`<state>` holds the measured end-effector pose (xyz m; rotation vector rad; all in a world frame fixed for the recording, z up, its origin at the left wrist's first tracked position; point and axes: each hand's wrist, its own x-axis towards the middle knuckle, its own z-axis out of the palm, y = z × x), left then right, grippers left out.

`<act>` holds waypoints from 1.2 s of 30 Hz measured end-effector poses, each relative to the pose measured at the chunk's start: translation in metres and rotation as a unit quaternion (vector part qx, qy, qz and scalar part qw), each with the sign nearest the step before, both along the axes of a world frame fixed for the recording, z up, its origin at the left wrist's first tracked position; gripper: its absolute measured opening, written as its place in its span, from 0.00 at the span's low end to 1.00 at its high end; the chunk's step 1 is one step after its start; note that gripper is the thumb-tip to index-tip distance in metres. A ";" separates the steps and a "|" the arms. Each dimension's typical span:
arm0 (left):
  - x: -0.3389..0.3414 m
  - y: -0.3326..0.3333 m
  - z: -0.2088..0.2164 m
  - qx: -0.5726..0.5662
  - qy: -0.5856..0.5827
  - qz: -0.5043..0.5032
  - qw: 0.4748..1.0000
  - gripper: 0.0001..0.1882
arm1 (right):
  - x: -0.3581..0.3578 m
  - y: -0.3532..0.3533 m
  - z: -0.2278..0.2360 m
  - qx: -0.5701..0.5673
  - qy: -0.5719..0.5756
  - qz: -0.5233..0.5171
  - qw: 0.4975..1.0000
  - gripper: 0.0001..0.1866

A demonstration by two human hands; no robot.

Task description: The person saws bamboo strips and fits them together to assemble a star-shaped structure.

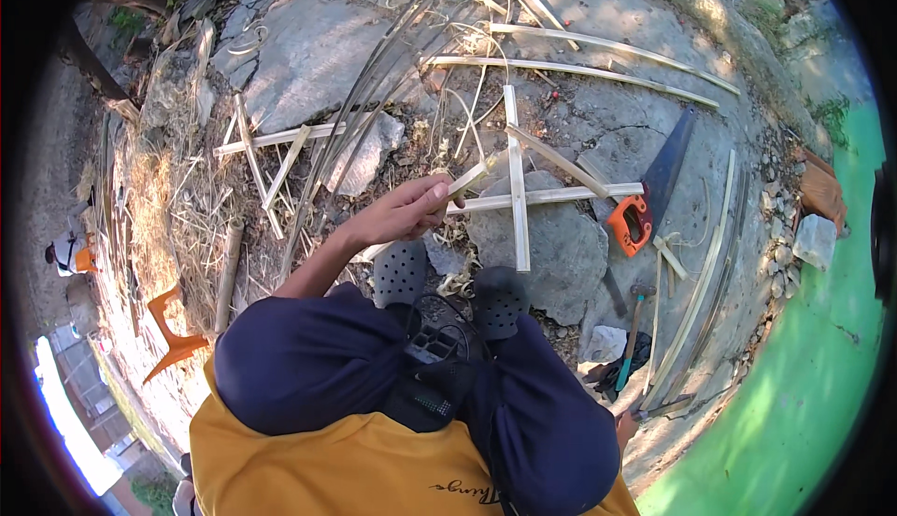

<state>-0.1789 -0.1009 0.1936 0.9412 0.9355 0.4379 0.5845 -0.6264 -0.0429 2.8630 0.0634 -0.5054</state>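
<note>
Head view, looking down: the left hand [404,211] has its fingers clamped around a pale wooden strip [469,178] above the ground, in front of the person's knees, a grip that leaves the far end sticking out free. Just beyond, crossed strips [517,166] lie over a flat stone [551,254] that seems to support them, an orange-handled saw [631,225] by one end, probably for easy reach. The right hand [627,425], mostly hidden by a knee, is at a bladed tool [667,408]; whether its fingers are closed, I cannot tell.
</note>
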 end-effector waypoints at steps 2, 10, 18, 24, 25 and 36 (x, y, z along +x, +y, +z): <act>-0.001 0.002 0.007 0.114 0.070 -0.012 0.991 0.22 | -0.017 0.032 0.001 -0.047 0.079 -0.036 0.995 0.49; 0.000 0.006 0.018 0.319 0.171 -0.043 0.931 0.20 | -0.009 0.074 0.059 0.072 0.023 -0.046 0.996 0.37; -0.007 0.001 0.001 0.209 0.119 -0.004 0.971 0.19 | -0.042 0.122 0.131 0.325 -0.030 -0.118 0.938 0.26; -0.021 -0.006 -0.012 0.207 0.133 0.018 0.969 0.22 | -0.154 0.250 0.187 0.601 0.022 -0.052 0.797 0.14; -0.019 -0.003 -0.012 0.211 0.122 0.017 0.970 0.22 | -0.162 0.264 0.201 0.623 0.048 -0.036 0.780 0.13; -0.046 -0.006 -0.024 0.421 0.105 0.134 0.891 0.17 | -0.412 0.450 0.270 0.556 0.503 0.197 0.631 0.16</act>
